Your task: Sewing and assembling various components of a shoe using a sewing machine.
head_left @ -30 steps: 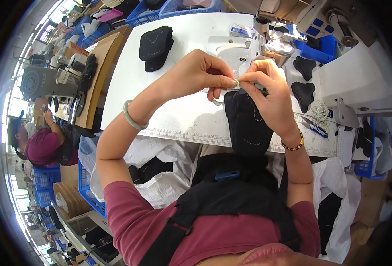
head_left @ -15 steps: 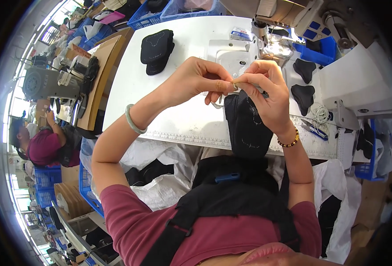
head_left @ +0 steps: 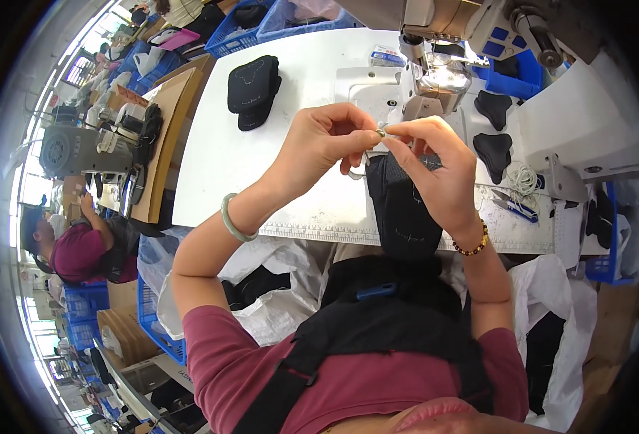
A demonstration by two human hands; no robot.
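Above the white table, my left hand (head_left: 327, 141) and my right hand (head_left: 439, 163) meet fingertip to fingertip. Both pinch a small, pale, shiny piece (head_left: 381, 133), too small to name. Below my left fingers a curved metal loop (head_left: 358, 173) shows; whether that hand holds it is hidden. Under my hands a black padded fabric piece (head_left: 405, 217) with pale stitching lies at the table's near edge, partly covered by my right hand. A stack of similar black padded pieces (head_left: 253, 87) rests at the far left of the table.
A sewing machine (head_left: 435, 79) stands just beyond my hands. Right of it lie two black shaped pads (head_left: 493, 155), a coil of white cord (head_left: 523, 179) and a blue-handled tool (head_left: 515, 207). A ruler strip (head_left: 312, 233) lines the near edge. Another person (head_left: 81, 246) works at left.
My view has shifted slightly, and my joined hands sit a little lower in it. Both hands keep their pinch on the small piece; the fingers of my right hand are straighter.
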